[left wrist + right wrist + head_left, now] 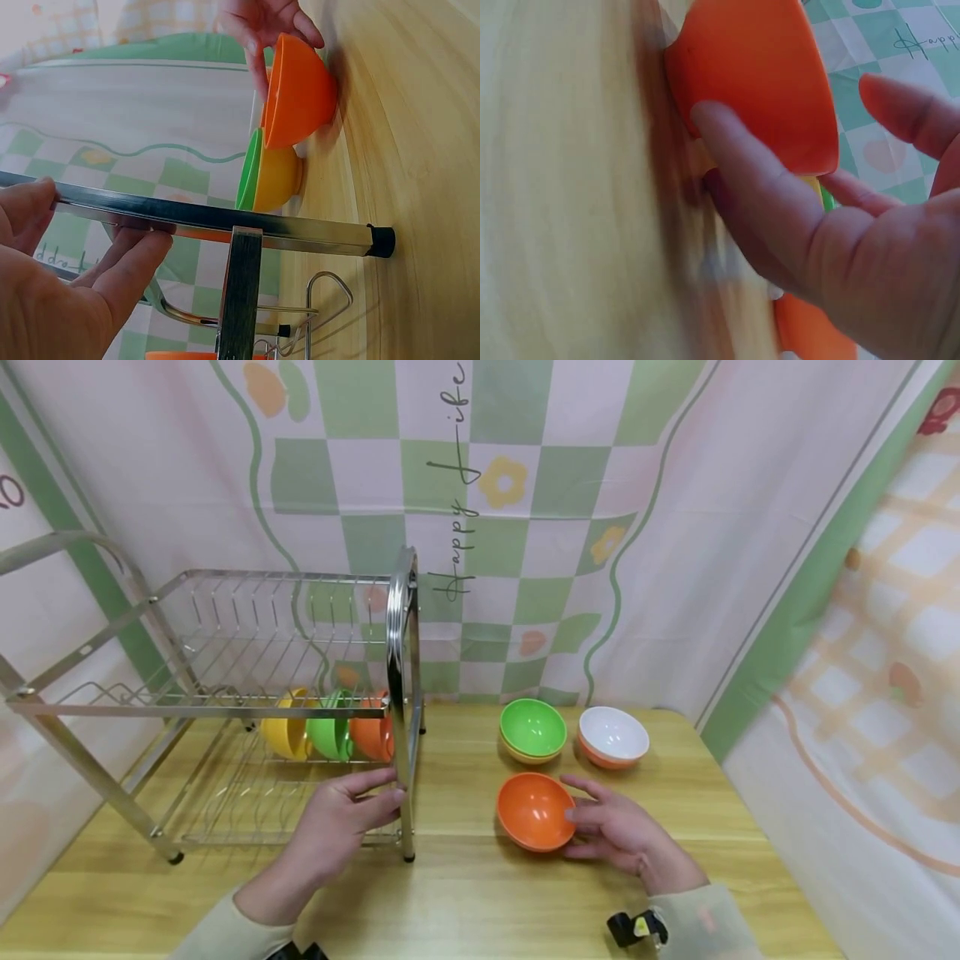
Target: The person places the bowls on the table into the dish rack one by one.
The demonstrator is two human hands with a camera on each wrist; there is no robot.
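Note:
My left hand pinches the front right post of a metal two-tier dish rack; the left wrist view shows its thumb and fingers on either side of the post. To the right, an orange bowl sits upright on the wooden table. My right hand is at that bowl's right side with fingers spread. In the right wrist view the fingertips are right at the bowl's outer wall, and the thumb stands apart from the rim.
Behind the orange bowl, a green bowl is nested in a yellow bowl. Beside them stands a white-lined orange bowl. The rack's lower tier holds yellow, green and orange bowls on edge. A patterned curtain hangs behind.

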